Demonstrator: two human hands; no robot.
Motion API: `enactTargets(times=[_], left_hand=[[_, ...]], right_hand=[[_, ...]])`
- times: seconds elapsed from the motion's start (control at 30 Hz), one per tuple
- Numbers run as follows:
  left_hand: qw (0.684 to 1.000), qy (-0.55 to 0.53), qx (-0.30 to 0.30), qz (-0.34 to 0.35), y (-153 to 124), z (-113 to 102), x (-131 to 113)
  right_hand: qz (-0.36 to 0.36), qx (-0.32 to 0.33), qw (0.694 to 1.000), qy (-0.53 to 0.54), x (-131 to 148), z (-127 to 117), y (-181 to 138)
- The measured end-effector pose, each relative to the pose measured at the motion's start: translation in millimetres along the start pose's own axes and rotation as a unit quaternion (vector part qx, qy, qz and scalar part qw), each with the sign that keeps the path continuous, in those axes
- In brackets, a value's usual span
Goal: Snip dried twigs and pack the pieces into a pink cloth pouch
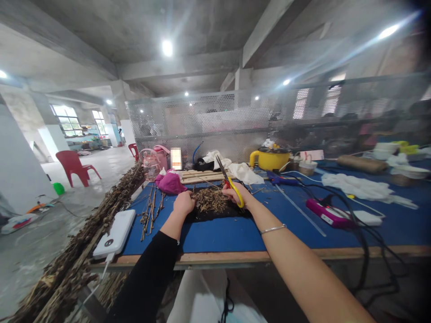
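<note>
A pile of dried brown plant bits (210,200) lies on a dark cloth (215,217) in front of me. At the pile's left edge is my left hand (183,204), its fingers closed; whatever they pinch is hidden. My right hand (238,194) is at the pile's right side, wrapped round a pair of scissors (239,195) with yellow and red handles. The blades point up and away, above the pile. Its thumb and fingertips come down close to the plant bits. Several dry stalks (152,211) lie left of my left hand.
Purple cloth (170,182), pale sticks (208,176) and a yellow pot (271,159) stand behind the pile. Right are a glue gun (282,178), a purple power strip (332,213) and black cables. A white power bank (115,234) lies left, beside bundled dried stalks (84,237).
</note>
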State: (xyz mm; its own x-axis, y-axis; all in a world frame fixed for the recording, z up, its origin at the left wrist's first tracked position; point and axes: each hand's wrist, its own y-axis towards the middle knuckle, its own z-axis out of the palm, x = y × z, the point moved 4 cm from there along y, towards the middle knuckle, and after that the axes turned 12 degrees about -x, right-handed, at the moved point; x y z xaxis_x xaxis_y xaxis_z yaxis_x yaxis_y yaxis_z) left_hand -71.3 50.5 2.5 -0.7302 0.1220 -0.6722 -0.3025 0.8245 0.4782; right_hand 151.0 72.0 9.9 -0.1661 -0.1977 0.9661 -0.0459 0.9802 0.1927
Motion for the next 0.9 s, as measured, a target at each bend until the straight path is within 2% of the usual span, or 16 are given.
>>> enactTargets(times=[0.3,0.5,0.6,0.67,0.77,0.83,0.9], left_hand=[[0.998,-0.039,-0.041,0.002,1,-1,-8],[0.994,-0.048,-0.063,0.073,1,-3,-16],[0.983,-0.140,-0.101,0.055,0,-6,-23],[0.959,-0.270,-0.078,-0.022,-1,-2,-26],[0.872,-0.466,0.019,-0.149,-6,12,-34],[0.823,-0.533,0.041,-0.193,-9,16,-38],[0.796,-0.562,0.037,-0.223,-11,15,-38]], right_hand=[[0.021,0.010,0.996,0.084,-1,3,1],[0.034,0.018,0.993,0.108,-7,3,4],[0.036,0.032,0.993,0.112,-7,5,2],[0.032,0.055,0.991,0.116,-4,9,-1],[0.007,0.112,0.989,0.099,3,19,-10],[-0.013,0.150,0.986,0.068,8,26,-16],[-0.015,0.170,0.985,0.036,10,29,-21]])
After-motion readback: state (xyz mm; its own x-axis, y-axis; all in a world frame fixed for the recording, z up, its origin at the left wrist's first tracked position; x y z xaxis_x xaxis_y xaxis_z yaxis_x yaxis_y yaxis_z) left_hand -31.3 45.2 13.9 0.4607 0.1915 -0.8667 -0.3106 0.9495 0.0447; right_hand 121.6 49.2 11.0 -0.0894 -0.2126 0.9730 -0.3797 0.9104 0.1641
